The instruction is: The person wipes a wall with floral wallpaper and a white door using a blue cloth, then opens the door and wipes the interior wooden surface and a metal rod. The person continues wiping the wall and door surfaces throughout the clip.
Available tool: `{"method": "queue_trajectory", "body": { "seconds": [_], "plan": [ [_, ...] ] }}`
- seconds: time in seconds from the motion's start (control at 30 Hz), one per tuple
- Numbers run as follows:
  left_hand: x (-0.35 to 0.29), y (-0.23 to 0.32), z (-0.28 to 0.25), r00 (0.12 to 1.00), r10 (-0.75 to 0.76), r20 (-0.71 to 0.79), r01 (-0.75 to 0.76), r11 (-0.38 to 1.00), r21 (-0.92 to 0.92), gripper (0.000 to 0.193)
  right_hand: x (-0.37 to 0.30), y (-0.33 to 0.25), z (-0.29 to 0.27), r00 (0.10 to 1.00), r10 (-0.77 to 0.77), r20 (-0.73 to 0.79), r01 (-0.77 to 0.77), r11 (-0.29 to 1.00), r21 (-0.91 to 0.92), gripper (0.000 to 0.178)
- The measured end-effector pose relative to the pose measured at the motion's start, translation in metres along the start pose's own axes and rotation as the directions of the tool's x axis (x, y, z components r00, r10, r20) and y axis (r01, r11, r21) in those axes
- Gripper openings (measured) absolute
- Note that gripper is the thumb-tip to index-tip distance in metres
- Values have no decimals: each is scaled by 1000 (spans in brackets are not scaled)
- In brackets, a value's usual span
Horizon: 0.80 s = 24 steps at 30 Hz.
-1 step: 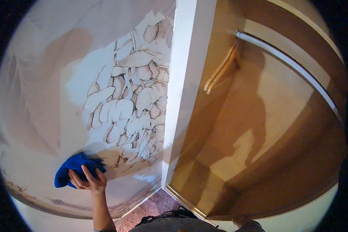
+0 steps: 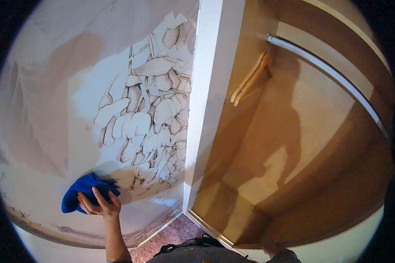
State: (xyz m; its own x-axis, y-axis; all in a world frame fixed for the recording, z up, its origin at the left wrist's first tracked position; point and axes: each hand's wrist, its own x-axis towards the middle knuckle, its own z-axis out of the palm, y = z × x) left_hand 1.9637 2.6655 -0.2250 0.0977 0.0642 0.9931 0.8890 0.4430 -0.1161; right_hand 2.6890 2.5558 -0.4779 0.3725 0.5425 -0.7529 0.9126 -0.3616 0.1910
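My left hand (image 2: 102, 205) presses a bunched blue cloth (image 2: 77, 189) against the pale wall (image 2: 85, 149), on its lower part. The fingers curve over the cloth, and its far edge looks dark and crumpled. Up and to the right of the cloth, a line drawing of leaves and petals (image 2: 134, 122) covers the wall. At the bottom edge, beside my dark sleeve, only a small part of my right hand (image 2: 273, 250) shows in dim light, close to the closet's front edge. Its fingers are hidden.
A white upright frame (image 2: 202, 101) divides the wall from an open wooden closet (image 2: 311, 175). Inside, a curved rail (image 2: 324, 70) carries wooden hangers (image 2: 250, 83) at its left end. Shadows fall on the closet's back. Pinkish carpet (image 2: 175, 230) lies below, with a metal track (image 2: 210, 230) beside it.
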Motion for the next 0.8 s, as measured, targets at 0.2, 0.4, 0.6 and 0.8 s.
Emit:
{"method": "queue_trajectory", "body": {
  "seconds": [0.2,0.4,0.6,0.8],
  "plan": [
    [-1,0,0,1000,-9,-13,9,1000,0,51,11,-35,6,991,-131,-24,129,989,-76,46],
    [0,0,-1,999,-22,-23,22,1000,-11,50,35,-87,8,897,-426,-117,368,867,-336,46],
    [1,0,-4,1000,-22,8,23,999,-34,51,-49,-216,-91,219,-578,-786,431,780,-453,47],
    [-2,-2,-4,1000,-10,5,10,999,-45,51,-234,-215,-206,-543,-83,-835,293,914,-281,46]
  ]
}}
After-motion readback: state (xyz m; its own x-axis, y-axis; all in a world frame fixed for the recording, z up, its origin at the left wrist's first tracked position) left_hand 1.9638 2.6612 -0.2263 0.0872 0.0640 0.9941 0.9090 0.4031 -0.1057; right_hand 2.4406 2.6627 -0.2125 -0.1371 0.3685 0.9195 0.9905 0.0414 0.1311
